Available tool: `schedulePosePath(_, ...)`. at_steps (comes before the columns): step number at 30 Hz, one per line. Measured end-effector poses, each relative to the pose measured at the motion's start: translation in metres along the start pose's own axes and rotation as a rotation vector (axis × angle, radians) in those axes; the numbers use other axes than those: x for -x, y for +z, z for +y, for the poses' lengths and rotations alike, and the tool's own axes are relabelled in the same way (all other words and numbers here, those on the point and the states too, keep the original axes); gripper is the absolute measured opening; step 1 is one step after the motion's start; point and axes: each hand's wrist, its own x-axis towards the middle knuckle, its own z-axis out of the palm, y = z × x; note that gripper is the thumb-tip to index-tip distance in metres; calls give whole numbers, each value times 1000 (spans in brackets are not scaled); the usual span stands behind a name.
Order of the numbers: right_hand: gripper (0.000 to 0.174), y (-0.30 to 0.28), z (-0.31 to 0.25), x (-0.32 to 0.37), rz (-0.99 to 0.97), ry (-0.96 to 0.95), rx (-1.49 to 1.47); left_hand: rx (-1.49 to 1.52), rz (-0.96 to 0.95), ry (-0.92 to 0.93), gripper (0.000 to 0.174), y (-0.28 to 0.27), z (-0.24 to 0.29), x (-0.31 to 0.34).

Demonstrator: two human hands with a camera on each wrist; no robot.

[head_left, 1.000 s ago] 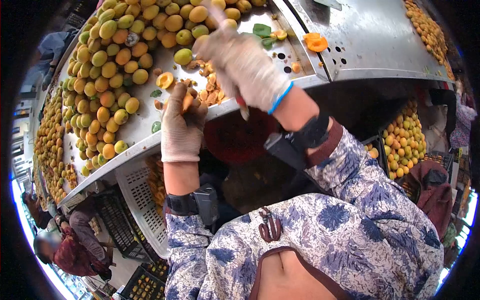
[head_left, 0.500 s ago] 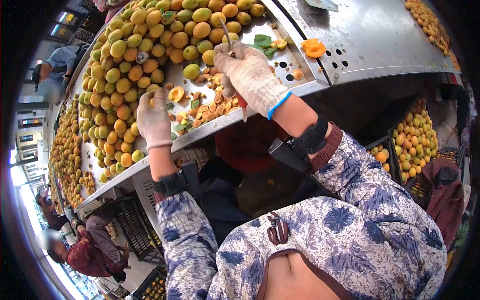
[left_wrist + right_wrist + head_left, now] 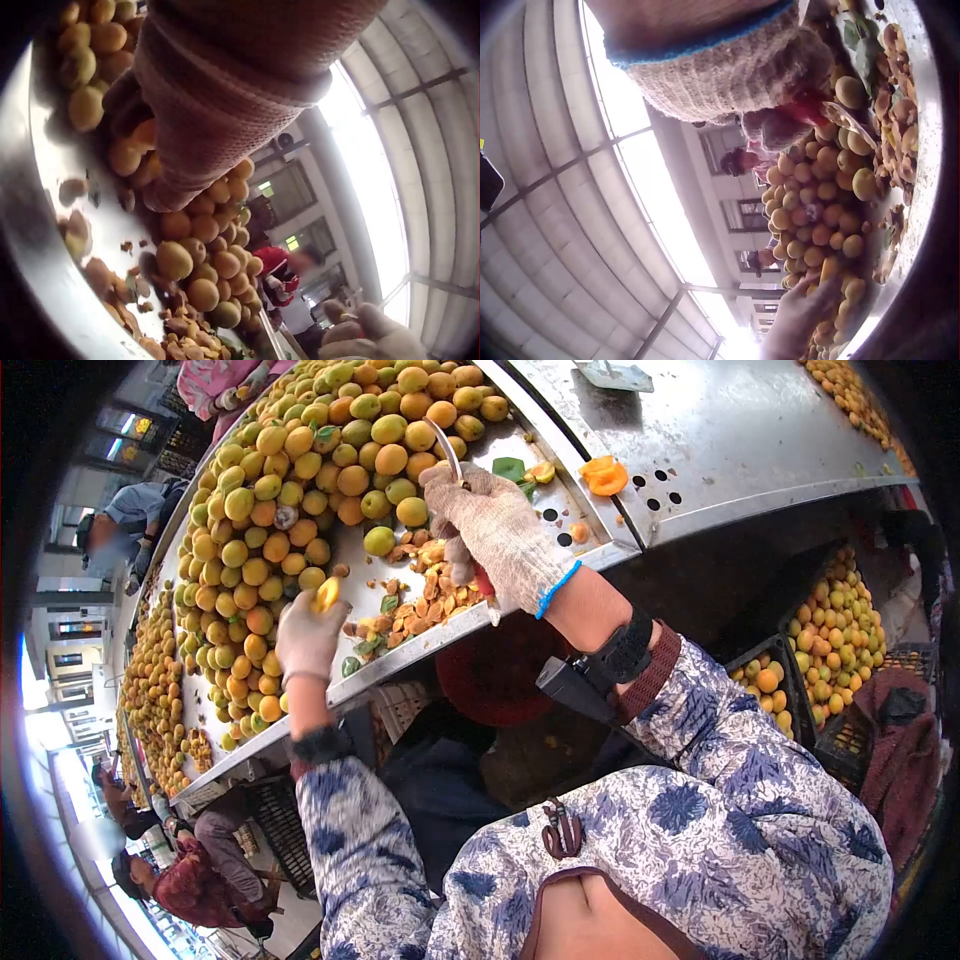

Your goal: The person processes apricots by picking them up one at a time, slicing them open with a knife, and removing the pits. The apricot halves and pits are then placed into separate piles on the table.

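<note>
In the head view my gloved left hand point(image 3: 307, 638) is at the near edge of the apricot pile point(image 3: 255, 545). It pinches a cut apricot half point(image 3: 326, 595), whose orange flesh also shows at the fingertips in the right wrist view. My gloved right hand point(image 3: 492, 528) grips a knife with a red handle and a thin curved blade point(image 3: 447, 450), which points up and away over the table. Below and left of that hand lies a heap of brown apricot pits point(image 3: 440, 595). A single green-yellow apricot point(image 3: 379, 541) sits just beyond the heap.
The metal table's raised front lip point(image 3: 420, 644) runs in front of me. An opened orange apricot point(image 3: 604, 476) lies to the right near drain holes, with green leaves point(image 3: 508, 468) nearby. Crates of apricots point(image 3: 835, 630) stand below right, a red basin point(image 3: 495, 675) under the table. Other people work at left.
My left hand has moved from beside the pits to the pile and now holds the cut half that lay on the table. The right hand keeps the knife. The head view has shifted.
</note>
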Motion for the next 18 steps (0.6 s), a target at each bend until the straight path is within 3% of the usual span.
schedulePosePath(2, 24, -5, -2, -2, 41, -36, 4, 40, 136, 73, 47, -17, -37, 29)
schedulePosePath(4, 25, -9, -2, -7, 81, -70, 4, -127, 38, -30, 51, -51, -56, 71)
schedulePosePath(6, 27, -11, -3, -15, 192, -113, 128, -352, -268, -185, 53, -80, -72, 103)
schedulePosePath(8, 26, -11, -3, -17, 227, -98, 119, -327, -296, -217, 52, -90, -99, 127)
schedulePosePath(10, 12, -8, -4, -15, 240, -33, -196, -298, -325, -252, 52, -89, -109, 131)
schedulePosePath(11, 11, -14, -2, -14, 103, -74, -229, -233, -198, -150, 51, -84, -112, 125)
schedulePosePath(12, 11, -16, -3, -12, 100, -77, -227, -166, -70, -48, 50, -81, -110, 117)
schedulePosePath(15, 24, -13, -13, -1, 125, -123, -361, 227, -108, 42, 34, -79, -34, 73)
schedulePosePath(17, 22, -16, -16, -1, 116, -159, -393, 324, -32, 235, 34, -61, 0, 42)
schedulePosePath(18, 21, -19, -18, -2, 106, -186, -427, 417, -84, 200, 33, -51, 15, 24)
